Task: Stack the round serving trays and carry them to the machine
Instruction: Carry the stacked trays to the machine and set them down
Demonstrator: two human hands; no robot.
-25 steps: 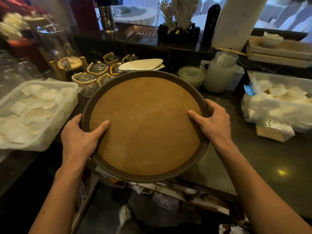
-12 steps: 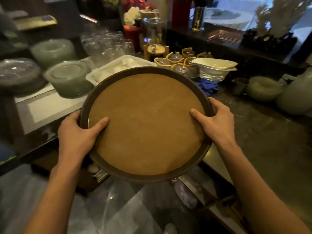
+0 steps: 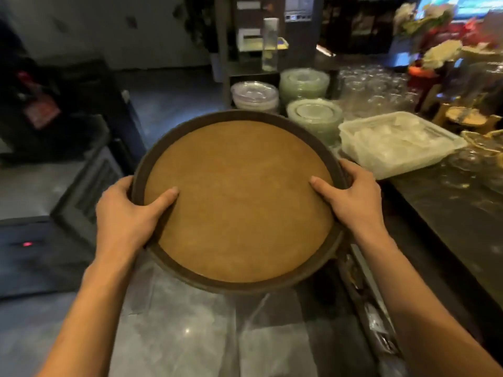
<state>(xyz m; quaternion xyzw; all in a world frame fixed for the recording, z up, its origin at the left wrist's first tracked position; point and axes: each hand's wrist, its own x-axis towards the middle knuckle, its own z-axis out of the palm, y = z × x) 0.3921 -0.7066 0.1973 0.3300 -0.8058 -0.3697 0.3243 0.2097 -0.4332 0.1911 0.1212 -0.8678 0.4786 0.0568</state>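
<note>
Left hand (image 3: 123,213) clamps the near-left rim of the round dark-rimmed serving tray with the tan cork-like liner (image 3: 239,202), thumb flat on the liner, fingers curled out of sight underneath; right hand (image 3: 353,198) grips the right rim the same way. The tray hangs in the air in front of the body over the grey floor, just left of the dark stone counter (image 3: 446,213), tilted slightly toward the camera. Only one tray face shows — whether others are stacked beneath it cannot be told. Risks, as judged: the tilt could let the load slide toward the body; the right rim passes close to the counter edge and could knock it; the black low cabinet (image 3: 89,170) on the left narrows the path. Count, left to right: one left hand, one tray visible, three stacks of clear glass plates (image 3: 313,115) behind the tray's far rim, one right hand, one white plastic crate of small white dishes (image 3: 394,142) — dishes too blurred to count.
</note>
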